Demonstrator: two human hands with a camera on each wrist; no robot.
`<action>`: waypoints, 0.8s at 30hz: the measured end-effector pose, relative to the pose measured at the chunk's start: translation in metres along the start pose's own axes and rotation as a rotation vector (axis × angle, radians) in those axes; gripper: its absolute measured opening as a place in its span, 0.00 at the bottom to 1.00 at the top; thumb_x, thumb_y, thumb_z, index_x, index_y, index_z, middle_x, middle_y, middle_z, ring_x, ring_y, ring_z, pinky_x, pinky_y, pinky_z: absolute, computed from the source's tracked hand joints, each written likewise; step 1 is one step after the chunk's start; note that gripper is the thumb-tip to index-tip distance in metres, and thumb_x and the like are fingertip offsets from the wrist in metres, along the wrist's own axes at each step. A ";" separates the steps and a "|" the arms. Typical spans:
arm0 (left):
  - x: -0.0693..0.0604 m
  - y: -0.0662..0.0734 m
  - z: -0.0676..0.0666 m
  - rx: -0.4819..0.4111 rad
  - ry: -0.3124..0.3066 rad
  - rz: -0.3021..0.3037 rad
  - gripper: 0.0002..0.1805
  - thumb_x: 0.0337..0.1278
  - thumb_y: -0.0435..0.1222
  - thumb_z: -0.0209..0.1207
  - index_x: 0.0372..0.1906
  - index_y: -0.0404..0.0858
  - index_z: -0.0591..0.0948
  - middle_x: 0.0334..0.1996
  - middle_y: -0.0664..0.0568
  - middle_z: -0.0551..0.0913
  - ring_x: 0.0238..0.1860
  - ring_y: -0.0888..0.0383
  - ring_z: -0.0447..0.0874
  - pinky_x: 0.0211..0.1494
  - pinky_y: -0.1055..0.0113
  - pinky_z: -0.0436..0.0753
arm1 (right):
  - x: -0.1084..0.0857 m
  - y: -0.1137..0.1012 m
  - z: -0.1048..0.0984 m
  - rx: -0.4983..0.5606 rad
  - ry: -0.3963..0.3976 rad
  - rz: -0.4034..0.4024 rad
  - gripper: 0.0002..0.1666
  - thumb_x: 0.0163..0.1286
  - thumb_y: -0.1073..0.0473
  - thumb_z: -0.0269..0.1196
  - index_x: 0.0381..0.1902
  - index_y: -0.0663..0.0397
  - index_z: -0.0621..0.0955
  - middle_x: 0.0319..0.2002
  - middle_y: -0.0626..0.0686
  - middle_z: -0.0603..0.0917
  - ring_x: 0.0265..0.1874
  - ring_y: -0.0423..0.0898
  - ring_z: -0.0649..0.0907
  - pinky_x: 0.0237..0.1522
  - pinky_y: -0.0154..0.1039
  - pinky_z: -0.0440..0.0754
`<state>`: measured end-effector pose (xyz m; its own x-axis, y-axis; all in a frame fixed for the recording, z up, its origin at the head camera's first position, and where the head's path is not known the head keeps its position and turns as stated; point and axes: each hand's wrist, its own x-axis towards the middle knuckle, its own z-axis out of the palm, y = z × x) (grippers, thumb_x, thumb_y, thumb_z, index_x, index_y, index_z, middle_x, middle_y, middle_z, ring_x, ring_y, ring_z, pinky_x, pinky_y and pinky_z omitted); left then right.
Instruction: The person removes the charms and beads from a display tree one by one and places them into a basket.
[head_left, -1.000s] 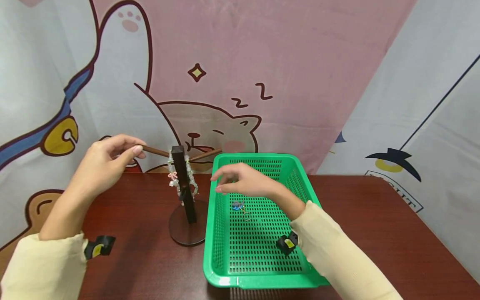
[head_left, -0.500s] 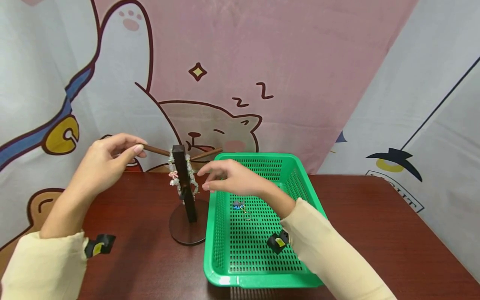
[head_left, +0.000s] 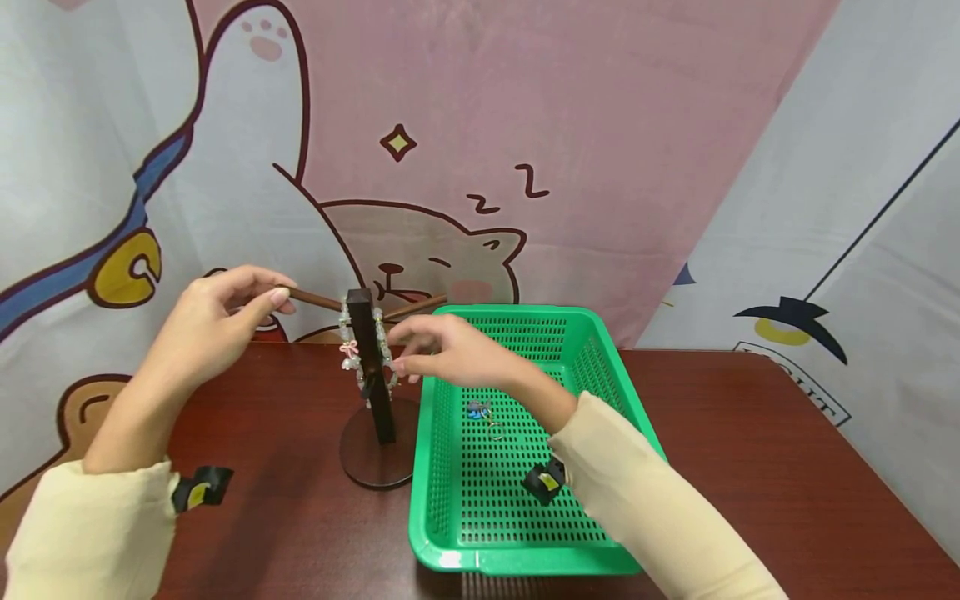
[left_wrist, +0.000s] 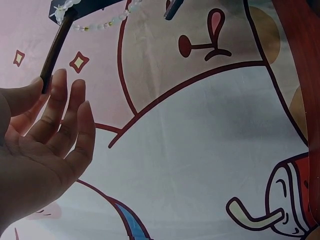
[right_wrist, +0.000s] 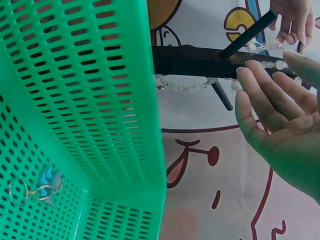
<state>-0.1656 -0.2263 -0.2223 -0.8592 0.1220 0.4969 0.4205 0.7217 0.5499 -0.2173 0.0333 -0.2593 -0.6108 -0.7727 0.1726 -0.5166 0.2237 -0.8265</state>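
Observation:
A dark wooden jewellery stand (head_left: 384, 417) stands upright on a round base left of the green basket. Beaded bracelets (head_left: 349, 354) hang from its upper peg on both sides of the post, the left one with a pink bow. My left hand (head_left: 206, 329) pinches the left end of that peg (left_wrist: 56, 50) between thumb and fingers. Beside the right-hand bracelet (head_left: 383, 337), my right hand (head_left: 472, 354) has its fingertips at the beads. In the right wrist view its fingers are loosely extended; whether they touch the beads I cannot tell.
Inside the green perforated basket (head_left: 417, 500) lies a keychain (head_left: 480, 411) with a blue charm and a metal ring. Below the upper peg, a short lower peg (head_left: 367, 385) points towards me. A cartoon-printed cloth (head_left: 600, 167) hangs behind the brown table (head_left: 750, 467).
My right hand has moved left from above the basket to the bracelet on the right of the post. My left hand keeps holding the peg end in the same place.

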 end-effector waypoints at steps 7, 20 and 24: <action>0.000 0.000 0.000 -0.008 0.002 0.001 0.10 0.62 0.37 0.54 0.42 0.37 0.81 0.31 0.45 0.83 0.29 0.74 0.75 0.27 0.74 0.67 | 0.006 -0.004 0.005 -0.012 0.035 -0.002 0.15 0.65 0.63 0.58 0.48 0.63 0.76 0.32 0.60 0.83 0.27 0.45 0.82 0.36 0.39 0.78; 0.001 -0.001 0.000 -0.006 0.002 0.011 0.10 0.63 0.36 0.53 0.42 0.36 0.80 0.31 0.44 0.83 0.29 0.74 0.74 0.26 0.74 0.67 | 0.011 -0.007 0.011 0.011 0.065 -0.021 0.07 0.67 0.65 0.56 0.37 0.66 0.77 0.27 0.63 0.82 0.25 0.50 0.81 0.30 0.36 0.79; 0.001 0.000 0.000 0.003 0.003 0.007 0.10 0.63 0.37 0.53 0.42 0.36 0.80 0.31 0.44 0.83 0.29 0.75 0.74 0.26 0.74 0.67 | 0.012 -0.007 0.011 0.012 0.072 -0.024 0.08 0.67 0.65 0.56 0.36 0.67 0.77 0.27 0.63 0.82 0.22 0.44 0.80 0.29 0.36 0.79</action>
<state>-0.1662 -0.2261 -0.2222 -0.8554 0.1246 0.5028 0.4253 0.7230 0.5444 -0.2141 0.0161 -0.2574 -0.6399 -0.7331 0.2304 -0.5248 0.1979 -0.8279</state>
